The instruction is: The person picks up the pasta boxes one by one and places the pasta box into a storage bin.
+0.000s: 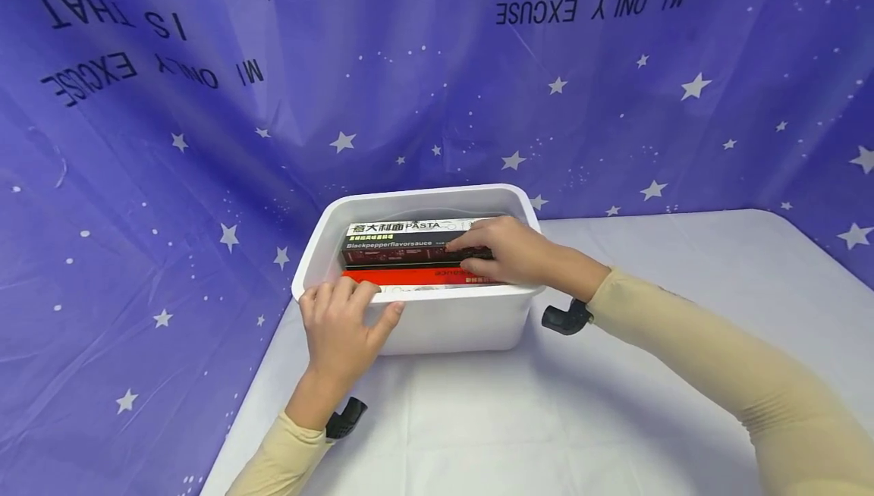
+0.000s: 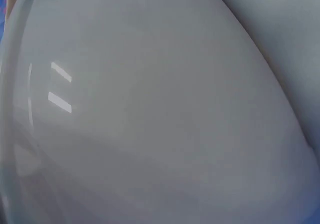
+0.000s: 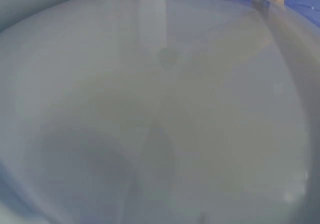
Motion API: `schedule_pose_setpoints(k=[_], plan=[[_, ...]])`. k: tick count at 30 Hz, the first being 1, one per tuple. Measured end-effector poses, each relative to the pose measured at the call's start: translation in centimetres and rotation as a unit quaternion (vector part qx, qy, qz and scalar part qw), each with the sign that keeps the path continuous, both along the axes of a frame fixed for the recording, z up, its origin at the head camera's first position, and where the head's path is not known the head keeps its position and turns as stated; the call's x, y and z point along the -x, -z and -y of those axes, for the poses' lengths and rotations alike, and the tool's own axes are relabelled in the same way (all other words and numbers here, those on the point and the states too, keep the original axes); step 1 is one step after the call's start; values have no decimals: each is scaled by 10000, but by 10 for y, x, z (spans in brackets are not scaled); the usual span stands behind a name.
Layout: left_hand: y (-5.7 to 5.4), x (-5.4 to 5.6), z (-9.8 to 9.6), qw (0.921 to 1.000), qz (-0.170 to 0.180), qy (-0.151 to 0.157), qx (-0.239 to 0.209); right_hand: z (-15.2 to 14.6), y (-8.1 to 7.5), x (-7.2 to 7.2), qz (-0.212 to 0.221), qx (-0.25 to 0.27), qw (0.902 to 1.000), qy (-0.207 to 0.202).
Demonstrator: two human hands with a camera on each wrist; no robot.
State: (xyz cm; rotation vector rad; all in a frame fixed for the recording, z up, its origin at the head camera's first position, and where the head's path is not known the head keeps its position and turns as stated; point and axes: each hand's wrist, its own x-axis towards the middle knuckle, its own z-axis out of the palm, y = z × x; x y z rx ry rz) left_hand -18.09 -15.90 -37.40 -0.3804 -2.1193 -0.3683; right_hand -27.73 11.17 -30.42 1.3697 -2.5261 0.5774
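A white plastic bin (image 1: 444, 321) stands on the table, with boxes of pasta inside. The rear box (image 1: 389, 242) is black and white, lettered "PASTA" and "Blackpepperflavorsauce". In front of it lies a red box (image 1: 403, 277). My left hand (image 1: 341, 325) grips the bin's near rim at the left, fingers over the edge and thumb outside. Reaching over the right side of the rim, my right hand (image 1: 508, 251) touches the boxes with its fingertips; whether it pinches one is hidden. Both wrist views are mostly filled by the bin's outer wall (image 2: 150, 93).
A white cloth (image 1: 464, 428) covers the table beneath the bin. Behind and to the left hangs a purple curtain (image 1: 423, 117) with stars and lettering. A black wrist mount (image 1: 568, 318) sits under the right wrist, close to the bin's right side.
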Motion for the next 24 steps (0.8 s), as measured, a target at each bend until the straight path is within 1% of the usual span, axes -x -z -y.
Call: schedule_pose_setpoints(k=[3, 5, 8, 11, 14, 18, 21, 24], plan=[[-5, -3, 2, 9994, 288, 30, 177, -10, 0, -3, -173, 159, 9997, 61], [-9, -5, 3, 9980, 550, 17, 296, -16, 1, -4, -236, 181, 9994, 163], [-15, -8, 6, 9946, 939, -24, 442, -25, 2, -5, -303, 125, 9990, 290], [-21, -10, 9, 9901, 1286, -61, 563, -33, 2, -7, -503, 84, 9979, 396], [-27, -11, 11, 9841, 1652, -107, 652, -40, 1, -10, -802, 72, 9958, 443], [-34, -12, 14, 9729, 2200, -199, 691, -49, 1, -12, -1061, 43, 9934, 427], [-40, -13, 17, 9643, 2541, -190, 721, -59, 2, -16, -1057, 0, 9932, 489], [-44, -12, 21, 9593, 2707, -66, 802, -70, 3, -19, -912, -71, 9936, 669]])
